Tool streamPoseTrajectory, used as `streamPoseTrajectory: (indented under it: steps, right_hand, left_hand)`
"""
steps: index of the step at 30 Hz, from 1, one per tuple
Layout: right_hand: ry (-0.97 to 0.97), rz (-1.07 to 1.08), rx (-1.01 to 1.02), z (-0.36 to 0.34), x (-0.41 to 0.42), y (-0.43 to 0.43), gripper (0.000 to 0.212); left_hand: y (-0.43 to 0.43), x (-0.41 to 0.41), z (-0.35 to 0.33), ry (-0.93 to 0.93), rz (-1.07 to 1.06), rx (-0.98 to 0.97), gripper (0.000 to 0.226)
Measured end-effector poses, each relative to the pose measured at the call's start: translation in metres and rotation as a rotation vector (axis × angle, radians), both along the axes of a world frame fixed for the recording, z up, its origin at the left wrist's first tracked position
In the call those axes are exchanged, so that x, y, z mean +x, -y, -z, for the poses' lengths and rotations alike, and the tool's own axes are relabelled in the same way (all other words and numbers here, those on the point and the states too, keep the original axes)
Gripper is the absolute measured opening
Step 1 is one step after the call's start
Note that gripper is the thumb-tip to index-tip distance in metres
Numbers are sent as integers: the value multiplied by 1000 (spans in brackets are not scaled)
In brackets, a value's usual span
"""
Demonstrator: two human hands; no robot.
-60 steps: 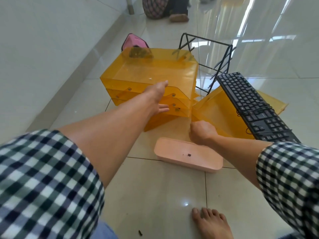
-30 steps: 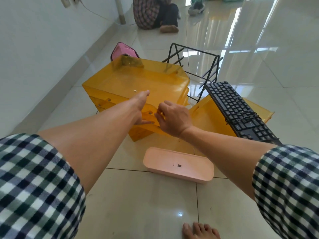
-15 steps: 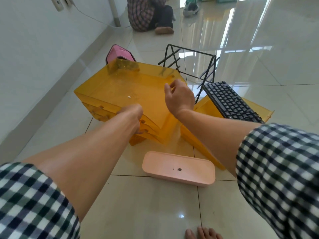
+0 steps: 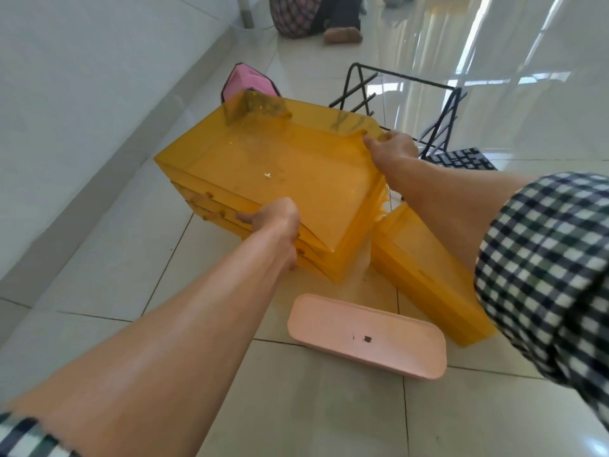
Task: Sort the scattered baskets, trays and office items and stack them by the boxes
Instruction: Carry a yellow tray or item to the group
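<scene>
Both hands grip the stack of orange trays [image 4: 276,173] on the floor: left hand [image 4: 276,222] clasps its near edge, right hand [image 4: 390,148] pinches the far right corner. Below the right forearm lies another orange tray [image 4: 425,268]; a pink tray [image 4: 365,334] sits nearer, below the left hand

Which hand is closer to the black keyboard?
The right hand. It grips the far corner of the orange tray stack, just beside the keyboard. The left hand holds the stack's near edge, farther away.
</scene>
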State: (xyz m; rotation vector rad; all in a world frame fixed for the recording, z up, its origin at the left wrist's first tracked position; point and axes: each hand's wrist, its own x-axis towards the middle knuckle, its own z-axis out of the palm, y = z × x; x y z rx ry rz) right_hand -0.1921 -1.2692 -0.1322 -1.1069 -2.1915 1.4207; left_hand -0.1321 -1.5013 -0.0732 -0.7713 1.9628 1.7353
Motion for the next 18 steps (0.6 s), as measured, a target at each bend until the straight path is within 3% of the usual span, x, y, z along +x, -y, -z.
streamPoseTrajectory:
  steps: [4, 8, 13, 18]
  right_hand:
    - [-63, 60, -126, 9, -4, 0, 34]
    - [-112, 89, -77, 1, 1, 13, 33]
    - [-182, 76, 44, -35, 7, 34, 34]
    - [-156, 27, 139, -69, 22, 74, 37]
  left_hand:
    - [3, -6, 7, -43, -13, 25, 74]
    - [20, -8, -4, -66, 78, 0, 63]
    - [52, 2, -34, -113, 86, 66, 26]
    - [103, 13, -66, -165, 94, 98, 17]
